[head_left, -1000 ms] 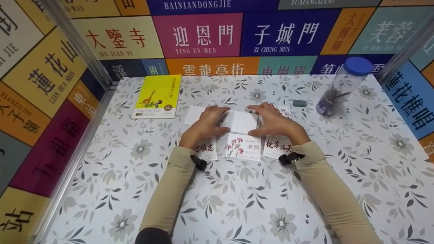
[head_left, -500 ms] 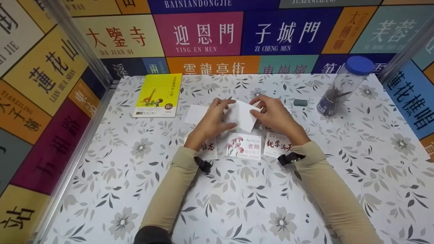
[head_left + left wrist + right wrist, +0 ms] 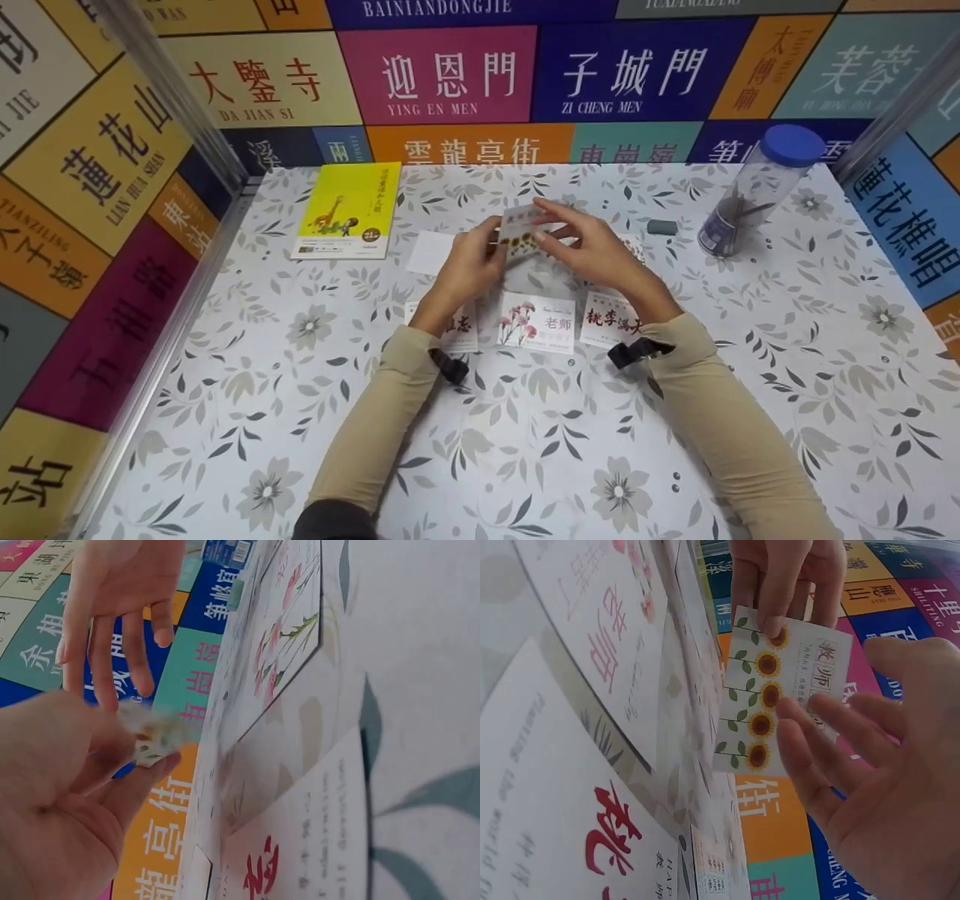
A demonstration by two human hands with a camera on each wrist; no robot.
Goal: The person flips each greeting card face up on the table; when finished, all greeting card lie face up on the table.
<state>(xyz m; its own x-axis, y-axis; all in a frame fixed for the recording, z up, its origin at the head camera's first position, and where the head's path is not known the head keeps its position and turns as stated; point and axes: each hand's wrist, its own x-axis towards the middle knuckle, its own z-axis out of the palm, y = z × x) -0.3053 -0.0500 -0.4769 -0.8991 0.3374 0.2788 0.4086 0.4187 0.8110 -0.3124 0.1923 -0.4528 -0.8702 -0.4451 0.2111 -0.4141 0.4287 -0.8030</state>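
Note:
A small card with printed sunflowers point(image 3: 520, 231) is held up above the table, its picture side towards me. My left hand point(image 3: 489, 246) pinches it by one edge; the right wrist view shows those fingers point(image 3: 780, 585) curled over the card point(image 3: 780, 697). My right hand point(image 3: 553, 225) has straight fingers point(image 3: 832, 742) that touch the card's face. In the left wrist view the card point(image 3: 154, 739) is a blur at my left fingertips. Three cards lie below: one with red characters point(image 3: 457, 328), a carnation card point(image 3: 537, 322), and another with red characters point(image 3: 609, 319).
A blank white card point(image 3: 429, 252) lies left of my hands. A yellow book point(image 3: 346, 210) sits at the back left. A clear bottle with a blue cap point(image 3: 757, 187) and a grey eraser point(image 3: 663, 226) stand at the back right. Colourful sign walls enclose the floral tablecloth point(image 3: 525, 450).
Both hands lifted a card that lay white side up on the table and turned it over. Its sunflower face now shows, and my right fingers have straightened.

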